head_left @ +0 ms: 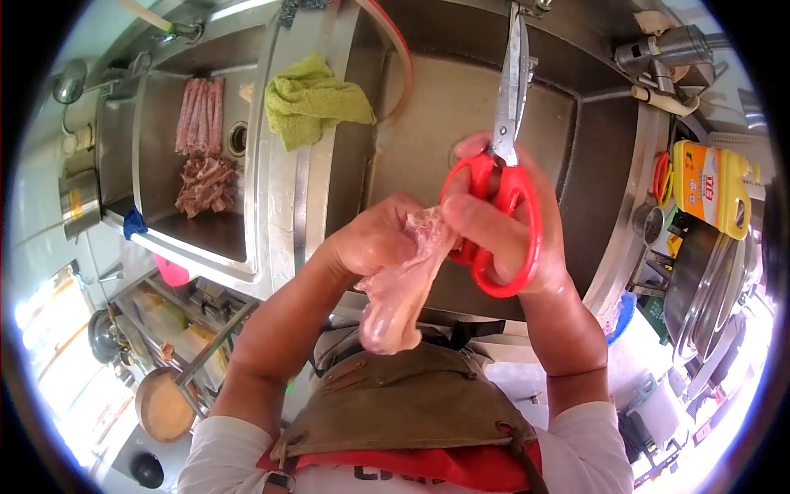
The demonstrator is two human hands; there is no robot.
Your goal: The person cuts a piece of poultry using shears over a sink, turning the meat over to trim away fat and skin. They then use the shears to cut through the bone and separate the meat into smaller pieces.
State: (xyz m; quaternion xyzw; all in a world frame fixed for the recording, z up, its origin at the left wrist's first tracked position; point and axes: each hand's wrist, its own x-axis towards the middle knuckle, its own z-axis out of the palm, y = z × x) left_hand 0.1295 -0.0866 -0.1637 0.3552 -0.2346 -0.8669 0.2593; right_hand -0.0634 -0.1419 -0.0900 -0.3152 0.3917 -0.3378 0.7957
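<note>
your l hand is clamped on a raw meat pc, fingers closed round its upper part; the lower end hangs free, rounded at the bottom, over the near edge of the big steel sink. your r hand is closed on red-handled scissors, w/ blades pointing away from you, nearly together. your hands are close, r thumb tip at the meat's top end; can't tell if it's gripping or just touching.

on your l, the smaller sink has long meat strips lined up side by side, w/ a pile of meat scraps just below, both near the drain. a green cloth lies on the divider btwn sinks. far r, a yellow jug w/ an orange label.
</note>
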